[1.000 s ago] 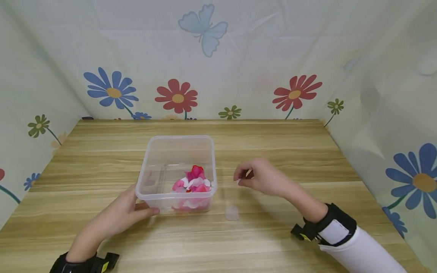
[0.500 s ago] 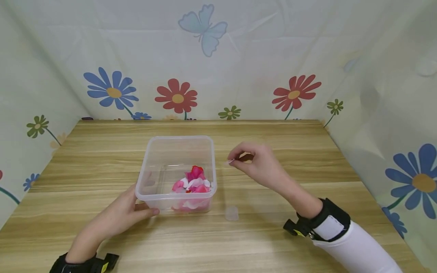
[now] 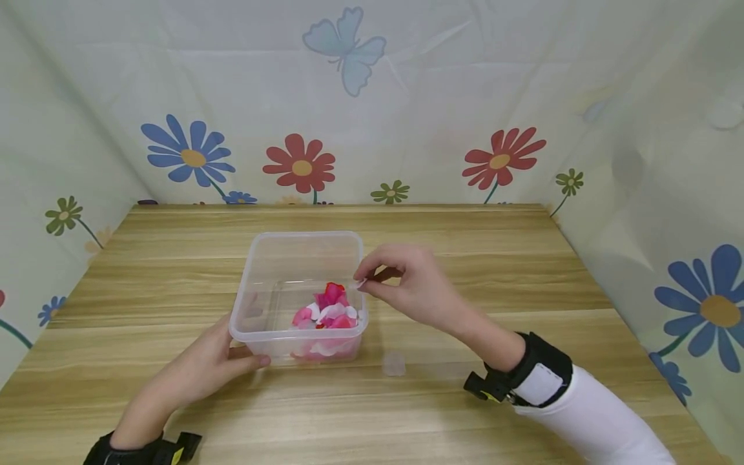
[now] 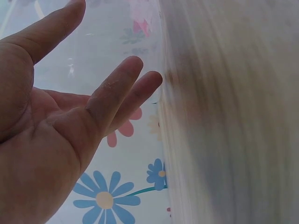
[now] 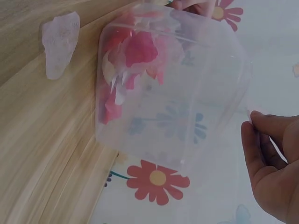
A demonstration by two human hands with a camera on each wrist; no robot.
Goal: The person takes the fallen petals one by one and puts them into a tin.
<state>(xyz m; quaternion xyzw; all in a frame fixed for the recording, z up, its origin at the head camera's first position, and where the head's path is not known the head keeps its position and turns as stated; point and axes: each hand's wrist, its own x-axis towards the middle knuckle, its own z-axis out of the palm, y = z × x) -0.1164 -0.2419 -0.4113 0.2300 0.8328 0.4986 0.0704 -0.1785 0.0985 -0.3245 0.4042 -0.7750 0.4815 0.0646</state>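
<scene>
A clear plastic container (image 3: 267, 336) stands on the wooden table, with pink, red and white petals (image 3: 331, 313) heaped in its right part. My left hand (image 3: 203, 361) rests against the container's left front corner, thumb along the front wall, fingers at the left side; in the left wrist view the fingers (image 4: 114, 88) are spread and fairly straight. My right hand (image 3: 407, 284) pinches a small whitish petal (image 3: 361, 283) between thumb and forefinger, right at the container's right rim. Another pale, translucent petal (image 3: 394, 363) lies on the table to the right of the container.
The wooden table (image 3: 494, 245) reaches back to a white curtain (image 3: 430, 97) printed with flowers and a butterfly, which also closes off both sides. Each wrist wears a black strap with a small camera (image 3: 485, 387).
My right hand has moved up and left with the whitish petal, from right of the container to its right rim. My left hand and the container stay in place.
</scene>
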